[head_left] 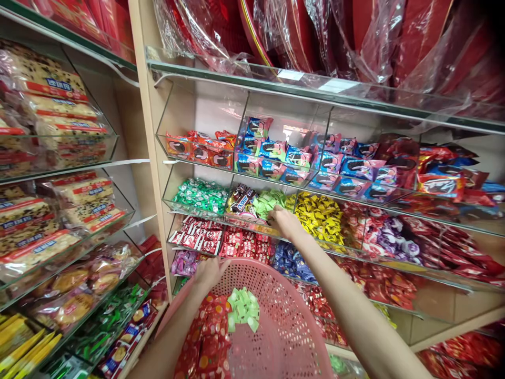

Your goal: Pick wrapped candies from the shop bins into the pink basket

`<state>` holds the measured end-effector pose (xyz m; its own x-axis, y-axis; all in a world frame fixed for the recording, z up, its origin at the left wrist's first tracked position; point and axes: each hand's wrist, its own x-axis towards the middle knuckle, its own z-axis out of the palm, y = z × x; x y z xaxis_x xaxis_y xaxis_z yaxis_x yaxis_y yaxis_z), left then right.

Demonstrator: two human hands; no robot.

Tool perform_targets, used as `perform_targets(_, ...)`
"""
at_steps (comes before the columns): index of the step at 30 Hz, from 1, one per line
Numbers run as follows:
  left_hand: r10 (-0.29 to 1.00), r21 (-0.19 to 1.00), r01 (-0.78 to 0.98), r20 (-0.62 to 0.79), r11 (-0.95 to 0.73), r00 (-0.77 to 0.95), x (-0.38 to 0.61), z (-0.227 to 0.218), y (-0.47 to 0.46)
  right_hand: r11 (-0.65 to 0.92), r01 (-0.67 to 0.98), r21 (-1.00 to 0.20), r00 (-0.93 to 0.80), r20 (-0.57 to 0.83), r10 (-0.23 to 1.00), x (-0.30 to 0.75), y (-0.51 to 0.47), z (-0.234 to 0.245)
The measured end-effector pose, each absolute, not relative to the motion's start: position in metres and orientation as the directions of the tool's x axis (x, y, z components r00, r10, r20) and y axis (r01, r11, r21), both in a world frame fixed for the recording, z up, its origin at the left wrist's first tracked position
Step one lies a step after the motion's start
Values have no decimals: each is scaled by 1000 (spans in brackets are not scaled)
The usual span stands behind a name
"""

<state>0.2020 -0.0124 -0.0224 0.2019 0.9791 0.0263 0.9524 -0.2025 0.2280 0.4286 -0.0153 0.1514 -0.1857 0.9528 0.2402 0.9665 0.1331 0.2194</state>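
A pink perforated plastic basket (286,287) fills the lower middle of the view. My left hand (209,275) is closed on its far left rim. Inside lie a small pile of light green wrapped candies (243,309) and several red packets (207,342) with round patterns. My right hand (284,222) reaches into a shelf bin, its curled fingers among more light green candies (272,202); whatever they hold is hidden. Left of these candies are dark Snickers-labelled bars (241,198), and to the right are yellow wrapped candies (320,216).
Glass-fronted shelves (244,64) with clear dividers rise ahead. They hold green-wrapped candies (201,196), blue cookie packets (272,150) and purple candies (394,239). Bagged pastries (59,100) stand on the left shelves. Plastic-wrapped red items (284,34) line the top.
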Motion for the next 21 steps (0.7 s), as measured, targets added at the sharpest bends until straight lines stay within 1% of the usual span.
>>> perform_targets(3, 979, 233, 951, 36, -204, 201, 202, -23, -13, 135, 957, 255, -201, 252, 947, 430, -18, 150)
perform_targets(6, 978, 232, 951, 39, -206, 203, 202, -23, -13, 144, 953, 268, -226, 306, 925, 433, -20, 150)
perform_targets(8, 978, 233, 950, 39, -210, 206, 202, -22, -13, 142, 956, 256, -231, 364, 902, 435, -23, 151)
perform_targets(10, 977, 231, 949, 43, -212, 208, 203, -21, -14, 144, 966, 213, -225, 429, 875, 436, -29, 153)
perform_targets(11, 977, 229, 950, 45, -212, 207, 203, -20, -14, 152, 973, 175, -217, 465, 858, 436, -33, 154)
perform_targets(13, 978, 222, 952, 43, -208, 204, 204, -19, -14, 193, 979, 62, -195, 545, 816, 433, -47, 154)
perform_targets(16, 978, 214, 954, 35, -209, 206, 205, -17, -15, 331, 929, -164, -156, 639, 754, 419, -76, 142)
perform_targets(18, 979, 212, 956, 29, -203, 201, 205, -15, -15, 433, 849, -304, -157, 637, 755, 405, -95, 122)
perform_targets(20, 981, 217, 958, 12, -189, 191, 206, -14, -15, 488, 760, -429, -184, 578, 795, 391, -110, 91)
perform_targets(21, 982, 223, 957, 6, -188, 191, 206, -14, -15, 488, 721, -492, -189, 537, 822, 385, -114, 72)
